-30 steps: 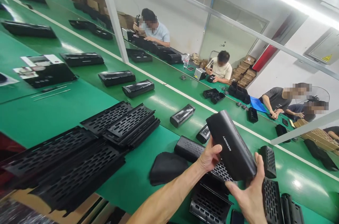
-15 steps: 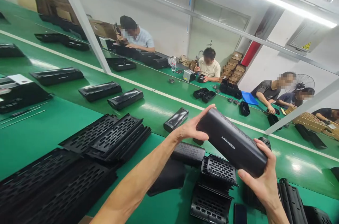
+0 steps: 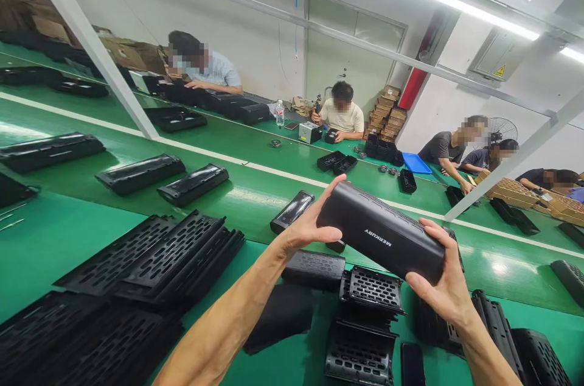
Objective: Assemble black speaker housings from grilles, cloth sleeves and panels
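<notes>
Between my two hands I hold up a long black speaker housing (image 3: 381, 234) with rounded edges, its white "MERKURY" lettering upside down to me. My left hand (image 3: 314, 221) grips its left end, thumb across the front face. Around the right end closes my right hand (image 3: 444, 270), fingers over the top and thumb on the lower front. Below it, perforated black grille panels (image 3: 371, 291) lie on the green bench, beside another black housing (image 3: 314, 268). A dark cloth-like black piece (image 3: 278, 316) lies under my left forearm.
Stacked black grilles (image 3: 168, 252) cover the bench at left. A phone (image 3: 413, 364) lies near the front edge. Several black housings (image 3: 194, 184) sit on the green conveyor (image 3: 246, 203). Slanted white posts (image 3: 91, 39) rise beyond. Co-workers (image 3: 342, 109) sit across the line.
My view has turned somewhat to the right, so the background has shifted left. Both hands keep hold of the speaker housing, which looks slightly more level.
</notes>
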`<action>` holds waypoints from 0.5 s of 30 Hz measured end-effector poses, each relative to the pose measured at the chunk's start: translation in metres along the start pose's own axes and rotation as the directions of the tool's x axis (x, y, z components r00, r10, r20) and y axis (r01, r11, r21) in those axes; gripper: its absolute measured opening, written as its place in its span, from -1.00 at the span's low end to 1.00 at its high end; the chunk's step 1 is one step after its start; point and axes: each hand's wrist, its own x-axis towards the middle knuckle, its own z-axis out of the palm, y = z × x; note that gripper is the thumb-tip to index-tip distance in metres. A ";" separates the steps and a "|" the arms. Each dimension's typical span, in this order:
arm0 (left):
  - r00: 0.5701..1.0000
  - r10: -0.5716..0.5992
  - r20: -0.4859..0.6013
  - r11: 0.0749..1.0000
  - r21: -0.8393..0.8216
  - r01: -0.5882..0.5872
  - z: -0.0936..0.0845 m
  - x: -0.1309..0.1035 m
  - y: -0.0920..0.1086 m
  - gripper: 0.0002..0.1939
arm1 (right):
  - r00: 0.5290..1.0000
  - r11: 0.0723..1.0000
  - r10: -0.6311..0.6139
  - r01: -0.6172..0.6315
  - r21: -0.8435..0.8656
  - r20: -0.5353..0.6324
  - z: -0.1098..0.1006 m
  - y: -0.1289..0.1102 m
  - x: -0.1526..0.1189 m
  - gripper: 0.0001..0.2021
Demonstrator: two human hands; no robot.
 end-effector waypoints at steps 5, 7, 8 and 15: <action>0.996 0.060 -0.070 0.996 -0.054 -0.064 0.006 0.003 -0.005 0.16 | 0.999 0.999 -0.025 0.024 -0.034 -0.021 0.005 -0.001 -0.002 -0.13; 0.995 0.063 -0.083 0.998 -0.025 -0.066 0.008 0.002 -0.005 0.14 | 0.996 0.998 -0.060 0.059 -0.020 -0.062 0.008 -0.002 -0.003 -0.21; 0.994 0.062 -0.091 0.998 -0.016 -0.063 0.010 0.001 -0.006 0.13 | 0.994 0.997 -0.072 0.071 -0.014 -0.080 0.008 -0.002 -0.003 -0.27; 0.983 0.053 -0.175 0.978 -0.191 -0.087 0.022 -0.006 -0.019 0.08 | 0.999 1.000 -0.001 0.001 -0.001 -0.047 -0.006 0.001 -0.003 -0.28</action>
